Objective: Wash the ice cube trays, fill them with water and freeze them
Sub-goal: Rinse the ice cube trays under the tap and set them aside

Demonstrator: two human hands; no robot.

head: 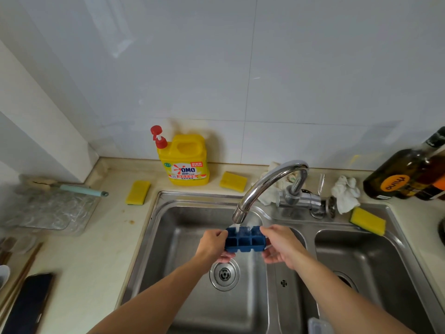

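Under the faucet (pixel 269 186) — blue ice tray (pixel 245 242), both hands' grip at its ends.

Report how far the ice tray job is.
Done: nothing visibly finished. In hand: left hand and right hand hold the blue plastic ice cube tray under water from the curved chrome tap, over the steel sink. Left: filling, freezing. No other tray shows.
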